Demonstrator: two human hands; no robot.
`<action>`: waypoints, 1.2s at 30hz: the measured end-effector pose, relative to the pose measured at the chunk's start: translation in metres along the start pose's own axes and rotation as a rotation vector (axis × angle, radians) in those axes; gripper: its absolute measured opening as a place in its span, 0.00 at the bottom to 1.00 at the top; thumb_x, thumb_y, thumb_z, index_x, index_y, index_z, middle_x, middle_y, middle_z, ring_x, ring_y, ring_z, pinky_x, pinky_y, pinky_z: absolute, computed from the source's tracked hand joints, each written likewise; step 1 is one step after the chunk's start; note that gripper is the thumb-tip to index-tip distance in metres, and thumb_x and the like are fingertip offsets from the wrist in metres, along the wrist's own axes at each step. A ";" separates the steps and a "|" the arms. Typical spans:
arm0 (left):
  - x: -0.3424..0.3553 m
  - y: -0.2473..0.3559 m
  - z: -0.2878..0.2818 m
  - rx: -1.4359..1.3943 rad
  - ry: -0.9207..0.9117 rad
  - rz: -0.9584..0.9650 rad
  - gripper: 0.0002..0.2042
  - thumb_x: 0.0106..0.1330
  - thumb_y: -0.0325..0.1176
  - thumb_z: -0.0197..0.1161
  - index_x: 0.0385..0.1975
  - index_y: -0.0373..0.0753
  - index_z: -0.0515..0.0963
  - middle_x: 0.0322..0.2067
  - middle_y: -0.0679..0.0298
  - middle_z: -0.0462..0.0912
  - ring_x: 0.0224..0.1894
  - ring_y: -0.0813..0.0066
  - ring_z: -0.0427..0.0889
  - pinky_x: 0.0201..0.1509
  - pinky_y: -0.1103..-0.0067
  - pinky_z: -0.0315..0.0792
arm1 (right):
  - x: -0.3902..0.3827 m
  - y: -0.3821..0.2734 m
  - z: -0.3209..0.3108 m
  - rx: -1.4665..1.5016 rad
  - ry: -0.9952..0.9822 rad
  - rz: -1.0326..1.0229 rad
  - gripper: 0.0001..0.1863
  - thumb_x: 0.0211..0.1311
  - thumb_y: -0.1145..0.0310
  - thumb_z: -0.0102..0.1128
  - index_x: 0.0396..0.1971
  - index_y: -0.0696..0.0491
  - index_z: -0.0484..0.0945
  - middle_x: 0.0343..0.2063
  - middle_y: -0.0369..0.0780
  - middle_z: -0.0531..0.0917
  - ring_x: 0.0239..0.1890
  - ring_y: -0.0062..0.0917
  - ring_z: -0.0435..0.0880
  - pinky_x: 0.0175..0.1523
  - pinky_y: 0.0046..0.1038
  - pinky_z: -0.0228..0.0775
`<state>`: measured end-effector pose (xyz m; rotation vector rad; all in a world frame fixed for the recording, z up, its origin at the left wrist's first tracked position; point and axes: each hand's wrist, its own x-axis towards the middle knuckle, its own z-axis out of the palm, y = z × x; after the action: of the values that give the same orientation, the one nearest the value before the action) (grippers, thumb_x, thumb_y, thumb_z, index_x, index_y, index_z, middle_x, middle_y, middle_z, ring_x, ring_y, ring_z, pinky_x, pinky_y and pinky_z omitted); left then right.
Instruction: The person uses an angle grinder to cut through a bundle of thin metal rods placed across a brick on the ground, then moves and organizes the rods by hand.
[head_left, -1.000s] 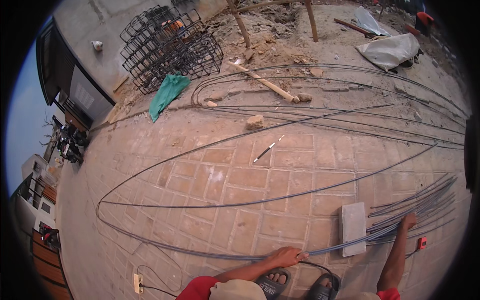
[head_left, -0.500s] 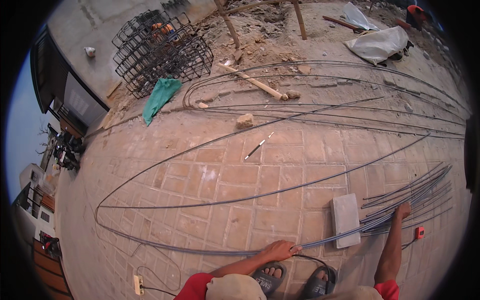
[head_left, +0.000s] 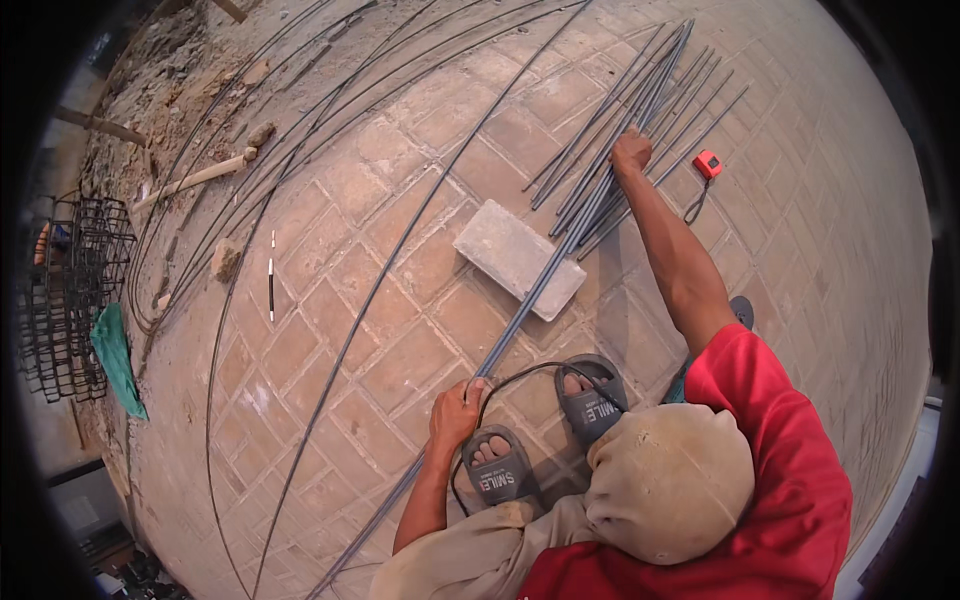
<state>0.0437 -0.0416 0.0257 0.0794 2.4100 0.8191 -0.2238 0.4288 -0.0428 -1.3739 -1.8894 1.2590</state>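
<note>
My left hand (head_left: 458, 410) grips a bundle of long grey steel rods (head_left: 520, 330) beside my sandalled feet (head_left: 497, 465), where a black cable (head_left: 522, 370) loops. Higher up, my right arm is stretched out and my right hand (head_left: 630, 152) is closed on the same bundle, among shorter rods (head_left: 700, 110) spread on the pavers. The bundle passes over a grey concrete block (head_left: 500, 250). A red tape measure (head_left: 707, 163) lies right of that hand. Long bent rods (head_left: 385, 280) curve across the pavers to the left.
At the left are rebar cages (head_left: 70, 300), a green cloth (head_left: 115, 360), rubble (head_left: 160, 90), a wooden handle (head_left: 190, 180), a rock (head_left: 225, 260) and a thin black-and-white stick (head_left: 271, 275). A dark sandal (head_left: 742, 312) shows beside my right arm.
The view has swung right and downward, so the cages now sit at the far left and the rods run diagonally upward. Both hands stay on the bundle.
</note>
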 end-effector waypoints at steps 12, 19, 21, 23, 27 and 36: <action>0.003 -0.004 0.004 -0.059 -0.005 0.038 0.24 0.72 0.53 0.52 0.31 0.34 0.79 0.24 0.40 0.78 0.32 0.35 0.78 0.34 0.55 0.69 | 0.001 -0.003 -0.020 0.055 0.075 -0.068 0.26 0.74 0.56 0.46 0.26 0.66 0.75 0.15 0.50 0.79 0.15 0.38 0.81 0.25 0.38 0.74; 0.003 -0.006 0.002 -0.048 0.008 0.027 0.25 0.72 0.53 0.52 0.30 0.33 0.78 0.25 0.38 0.78 0.32 0.34 0.78 0.35 0.54 0.69 | -0.002 -0.004 -0.012 0.055 0.045 -0.045 0.26 0.74 0.56 0.45 0.28 0.68 0.75 0.17 0.51 0.80 0.16 0.37 0.83 0.23 0.37 0.74; 0.004 -0.007 0.003 -0.047 0.009 0.029 0.25 0.72 0.54 0.52 0.30 0.33 0.78 0.25 0.38 0.78 0.32 0.34 0.78 0.35 0.54 0.69 | 0.002 -0.004 -0.014 0.061 0.047 -0.046 0.26 0.74 0.56 0.45 0.29 0.68 0.74 0.17 0.52 0.81 0.16 0.36 0.83 0.23 0.37 0.73; 0.005 -0.006 0.007 -0.022 0.011 0.040 0.26 0.72 0.54 0.51 0.30 0.33 0.78 0.25 0.38 0.78 0.33 0.34 0.78 0.36 0.54 0.69 | 0.007 0.000 -0.021 0.098 -0.048 0.025 0.27 0.73 0.55 0.46 0.30 0.68 0.76 0.22 0.55 0.82 0.22 0.41 0.85 0.29 0.39 0.76; 0.006 -0.003 0.005 -0.041 -0.018 0.048 0.26 0.72 0.54 0.50 0.30 0.34 0.79 0.26 0.38 0.79 0.34 0.35 0.78 0.37 0.54 0.69 | 0.015 0.007 -0.033 -0.022 -0.028 -0.132 0.29 0.71 0.53 0.48 0.31 0.69 0.79 0.26 0.57 0.84 0.30 0.46 0.87 0.40 0.41 0.77; 0.006 -0.005 -0.001 -0.080 -0.073 0.036 0.25 0.73 0.54 0.50 0.33 0.33 0.80 0.28 0.40 0.80 0.35 0.37 0.79 0.38 0.57 0.70 | 0.016 -0.004 -0.088 -0.300 -0.324 -0.139 0.32 0.67 0.50 0.51 0.33 0.71 0.81 0.34 0.62 0.83 0.42 0.50 0.85 0.49 0.43 0.74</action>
<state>0.0393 -0.0445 0.0203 0.1202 2.3115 0.9122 -0.1618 0.4772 -0.0007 -1.2062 -2.4338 1.2232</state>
